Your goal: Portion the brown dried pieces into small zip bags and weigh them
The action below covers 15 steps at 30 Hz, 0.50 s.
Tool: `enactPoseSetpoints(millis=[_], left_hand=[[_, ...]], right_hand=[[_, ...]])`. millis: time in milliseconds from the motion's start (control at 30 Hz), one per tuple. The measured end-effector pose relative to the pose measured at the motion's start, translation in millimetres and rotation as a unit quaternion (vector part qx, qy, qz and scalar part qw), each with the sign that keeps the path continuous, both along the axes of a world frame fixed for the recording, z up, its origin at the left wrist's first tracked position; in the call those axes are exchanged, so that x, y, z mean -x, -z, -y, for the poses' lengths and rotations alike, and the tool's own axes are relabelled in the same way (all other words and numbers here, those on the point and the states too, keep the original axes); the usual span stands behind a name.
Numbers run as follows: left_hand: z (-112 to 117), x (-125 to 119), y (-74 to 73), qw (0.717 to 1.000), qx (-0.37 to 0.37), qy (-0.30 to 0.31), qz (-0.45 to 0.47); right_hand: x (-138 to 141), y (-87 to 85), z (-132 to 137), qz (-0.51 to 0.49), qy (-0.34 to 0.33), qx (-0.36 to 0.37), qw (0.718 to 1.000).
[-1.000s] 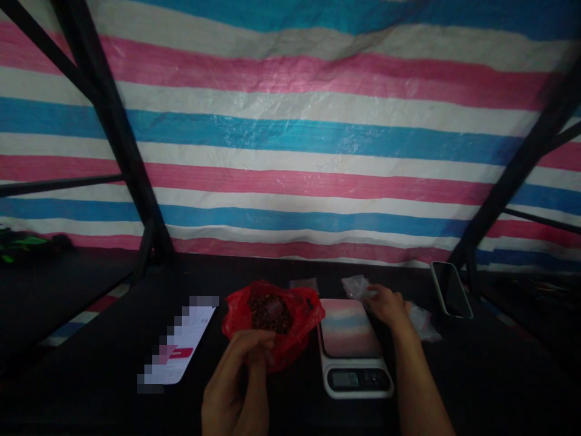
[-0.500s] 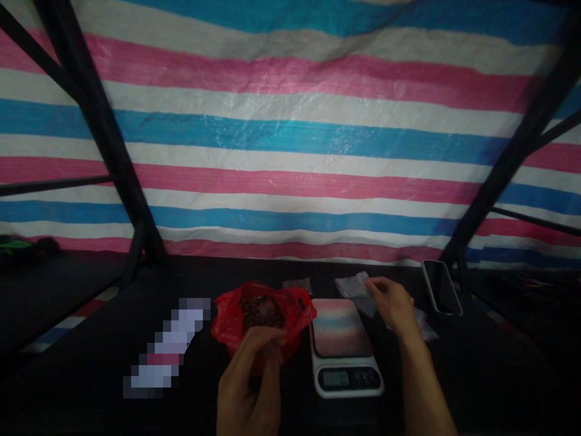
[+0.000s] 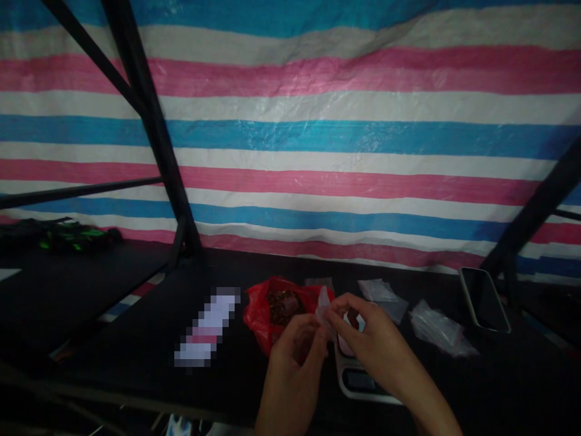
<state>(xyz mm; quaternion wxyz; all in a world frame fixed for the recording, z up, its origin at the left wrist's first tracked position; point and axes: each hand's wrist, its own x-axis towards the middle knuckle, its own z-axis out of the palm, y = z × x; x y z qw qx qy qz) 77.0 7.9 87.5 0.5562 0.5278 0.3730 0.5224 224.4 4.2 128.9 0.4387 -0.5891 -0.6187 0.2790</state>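
Both hands are meeting over the dark table [image 3: 113, 363], near its front edge, with bare tabletop lying open to the left past a pale paper strip [image 3: 207, 327] and to the right toward a phone [image 3: 485, 299] leaning on a black frame post. The left hand [image 3: 295, 357] and right hand [image 3: 370, 342] are each pinching closed on a small clear bag [image 3: 325, 309], thin, crinkled and translucent, held up just right of a red bag [image 3: 265, 312]. That glossy red bag is sitting open with dark brown bits inside; a white scale [image 3: 363, 384] is lying partly hidden under the right hand, and more clear bags [image 3: 438, 330] are lying flat beyond.
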Motion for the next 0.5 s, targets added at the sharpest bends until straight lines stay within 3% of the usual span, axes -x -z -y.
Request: enactPoseSetpoints(millis=[167, 300, 500], left_hand=[[-4.9, 4.2, 3.8, 1.0, -0.017, 0.005, -0.018], [-6.4, 7.4, 8.5, 1.0, -0.001, -0.013, 0.001], [-7.2, 12.8, 6.3, 0.999, 0.017, -0.016, 0.049]], right_hand=[[-5.4, 1.8, 4.9, 0.015, 0.002, -0.015, 1.0], [-3.1, -3.8, 12.5, 0.031, 0.058, -0.071, 0.995], [17.1, -9.8, 15.8, 0.036, -0.05, -0.018, 0.998]])
